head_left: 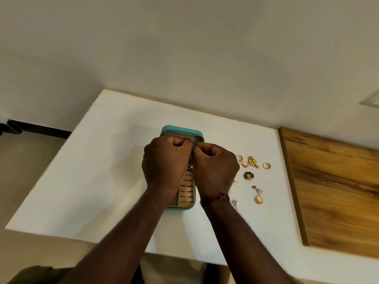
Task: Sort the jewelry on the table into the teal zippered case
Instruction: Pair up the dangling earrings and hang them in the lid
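Note:
The teal zippered case [182, 130] lies open on the white table [98, 177], its lid raised at the far side and beige ring rolls [186, 191] showing in the base. My left hand [166, 160] and my right hand [215, 167] hover over the case with fingertips pinched together at the lid's inner face, on something too small to make out. To the right lie loose pieces: gold rings [242, 161], a gold flower earring [253, 161], another gold ring [266, 166], a green flower earring [248, 175], a triangular drop earring [258, 190] and a gold ring [259, 199].
A wooden board [332, 193] covers the table's right end. A wall stands just behind the table. Two small silver pieces [234, 202] lie beside my right wrist, partly hidden. The table's near edge runs under my forearms.

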